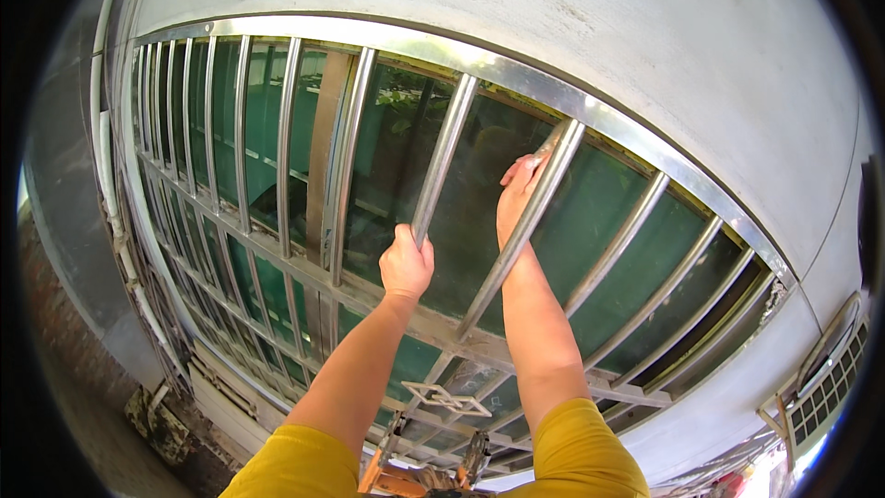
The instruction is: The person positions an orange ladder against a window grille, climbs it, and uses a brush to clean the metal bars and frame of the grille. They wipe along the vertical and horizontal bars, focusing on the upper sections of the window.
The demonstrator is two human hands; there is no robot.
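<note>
Stainless steel window bars (442,152) stand in front of dark green glass (429,111). My left hand (406,263) is closed around one upright bar near the middle of the grille. My right hand (522,187) reaches behind the upright bar to the right (525,228), between the bars and the glass. It holds a flat, whitish, dirt-marked thing (550,142) near the top of that bar; what it is cannot be told, as the bar partly hides it. The polished top rail (484,62) of the grille runs above both hands.
A grey wall (622,14) surrounds the grille. Pipes and cables (114,207) run down the left side. Below stand an orange ladder's top (401,484) and a diamond-patterned metal ornament (446,399) on the grille. A grid-fronted outdoor unit (826,387) is at lower right.
</note>
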